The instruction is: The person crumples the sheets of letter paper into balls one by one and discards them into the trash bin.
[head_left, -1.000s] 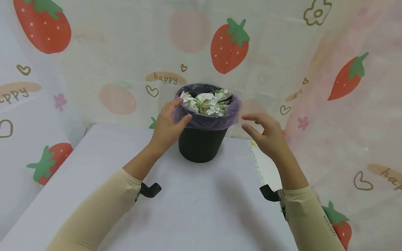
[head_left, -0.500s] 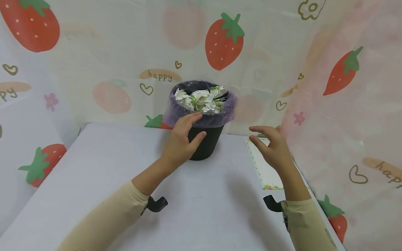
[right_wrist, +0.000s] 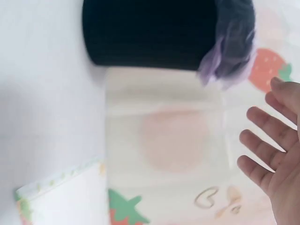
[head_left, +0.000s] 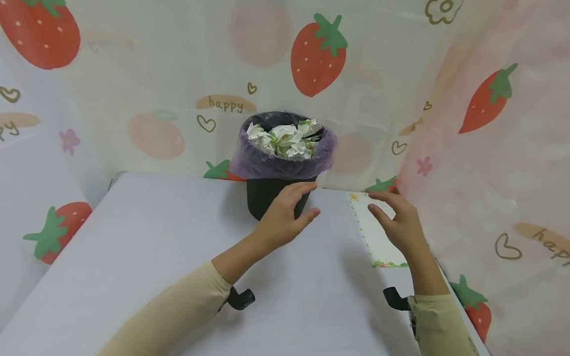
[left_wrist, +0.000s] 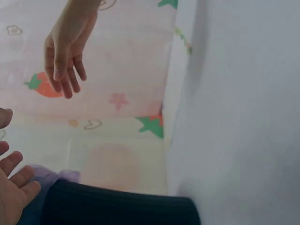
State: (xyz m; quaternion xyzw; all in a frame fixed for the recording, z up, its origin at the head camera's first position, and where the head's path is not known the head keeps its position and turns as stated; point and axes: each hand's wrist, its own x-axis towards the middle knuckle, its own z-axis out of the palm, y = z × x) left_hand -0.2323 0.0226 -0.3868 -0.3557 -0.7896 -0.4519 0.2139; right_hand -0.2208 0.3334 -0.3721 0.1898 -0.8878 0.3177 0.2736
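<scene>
A black trash bin stands upright toward the back of the table, lined with a purple plastic bag folded over its rim. Several crumpled sheets of white and green paper fill the bag's mouth. In front of the bin my left hand is held in the air, fingers extended and apart from the thumb, holding nothing. My right hand hovers above a sheet of white paper with a flowery border, fingers loosely bent, nothing in it. The right wrist view shows its fingers spread apart, away from the bin.
The white table reaches to a backdrop printed with strawberries, hanging behind and on both sides. Each wrist bears a black camera mount. The bordered paper lies flat near the table's right edge.
My left hand has left the bin's rim, moving right and toward me. My right hand has shifted right and slightly nearer, over the bordered paper. The view has shifted a little.
</scene>
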